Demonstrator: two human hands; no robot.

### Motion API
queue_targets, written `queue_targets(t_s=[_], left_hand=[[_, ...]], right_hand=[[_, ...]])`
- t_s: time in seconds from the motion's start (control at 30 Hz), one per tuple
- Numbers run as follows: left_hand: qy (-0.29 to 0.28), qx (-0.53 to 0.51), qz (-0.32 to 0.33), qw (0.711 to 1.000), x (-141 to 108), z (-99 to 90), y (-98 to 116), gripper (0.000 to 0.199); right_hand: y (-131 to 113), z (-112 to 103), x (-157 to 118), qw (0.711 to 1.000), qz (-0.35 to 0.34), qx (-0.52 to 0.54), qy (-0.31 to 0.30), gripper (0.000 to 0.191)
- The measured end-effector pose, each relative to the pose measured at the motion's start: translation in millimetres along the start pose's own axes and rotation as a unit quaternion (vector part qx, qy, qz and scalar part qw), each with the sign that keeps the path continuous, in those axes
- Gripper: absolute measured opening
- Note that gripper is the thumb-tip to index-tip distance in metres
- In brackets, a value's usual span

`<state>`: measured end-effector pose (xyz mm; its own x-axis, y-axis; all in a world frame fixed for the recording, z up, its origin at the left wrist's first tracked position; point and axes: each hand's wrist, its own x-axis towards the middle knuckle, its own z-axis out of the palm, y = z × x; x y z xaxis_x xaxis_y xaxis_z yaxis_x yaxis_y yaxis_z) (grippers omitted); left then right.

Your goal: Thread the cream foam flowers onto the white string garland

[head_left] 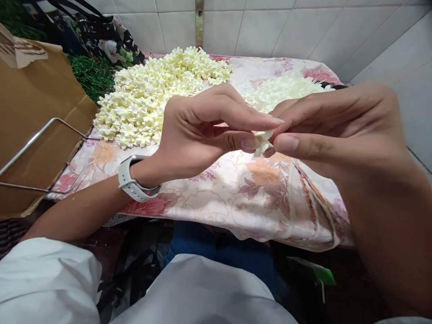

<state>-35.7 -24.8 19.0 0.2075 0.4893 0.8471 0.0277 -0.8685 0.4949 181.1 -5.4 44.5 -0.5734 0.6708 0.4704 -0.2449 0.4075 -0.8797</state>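
My left hand (205, 130) and my right hand (344, 130) meet above the table, fingertips nearly touching. Between them is a small cream-white flower (263, 145), pinched by the left thumb and index finger. The right thumb and fingers press together at the flower's other side; what exactly they grip is mostly hidden. Behind the left hand lies a large pile of pale yellow flowers (145, 96). A whiter heap of flowers (283, 87) sits behind the right hand, partly covered by it.
A floral cloth covers the table (216, 193). At the left stand a cardboard box (37, 121) with a metal wire frame (32, 146), green wiry stems (91, 76) and a flowered black bag (108, 40). A tiled wall (263, 27) closes the back.
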Motion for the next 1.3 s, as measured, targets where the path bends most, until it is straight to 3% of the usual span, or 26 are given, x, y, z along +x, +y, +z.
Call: queue_targets(t_s=[0.1, 0.3, 0.4, 0.5, 0.63, 0.93, 1.07, 1.13, 1.23, 1.3], left_hand=[[-0.009, 0.03, 0.003, 0.999, -1.1, -1.3, -0.9, 0.021], [-0.038, 0.115, -0.073, 0.99, -7.0, -5.4, 1.7, 0.04], [-0.026, 0.086, -0.043, 0.995, -6.7, -4.0, -0.4, 0.036], [-0.003, 0.025, -0.005, 1.0, -4.1, -2.2, -2.9, 0.019], [0.012, -0.021, -0.048, 0.999, -0.9, 0.1, 1.6, 0.009], [0.042, -0.057, -0.075, 0.995, -1.3, 4.5, 6.7, 0.012], [0.042, -0.092, -0.071, 0.992, 1.3, 3.6, 4.5, 0.012], [0.042, -0.075, -0.107, 0.991, 2.5, 3.3, 5.4, 0.015], [0.032, -0.047, -0.165, 0.985, 2.9, 4.0, 7.5, 0.034], [0.031, -0.058, -0.163, 0.985, 2.5, 5.0, 7.7, 0.036]], right_hand=[[-0.8, 1.3, 0.0, 1.0, 0.0, -0.012, 0.012, 0.011], [3.2, 2.8, 0.8, 0.999, 0.013, 0.005, 0.029, 0.019], [5.5, 2.5, 0.7, 0.999, 0.008, 0.021, 0.027, 0.019], [5.5, 2.6, 0.6, 1.0, 0.009, 0.009, 0.025, 0.015], [5.5, 1.8, 0.6, 1.0, 0.0, 0.018, -0.001, 0.012], [7.3, -0.3, -0.9, 1.0, -0.023, 0.007, -0.012, 0.005], [7.9, 4.5, -1.0, 0.999, -0.028, -0.025, 0.014, 0.007], [10.2, 7.1, -0.6, 0.998, -0.041, -0.041, 0.033, 0.011], [14.2, 8.9, 0.4, 0.996, -0.051, -0.055, 0.049, 0.016], [16.4, 8.4, 1.1, 0.995, -0.053, -0.063, 0.049, 0.019]])
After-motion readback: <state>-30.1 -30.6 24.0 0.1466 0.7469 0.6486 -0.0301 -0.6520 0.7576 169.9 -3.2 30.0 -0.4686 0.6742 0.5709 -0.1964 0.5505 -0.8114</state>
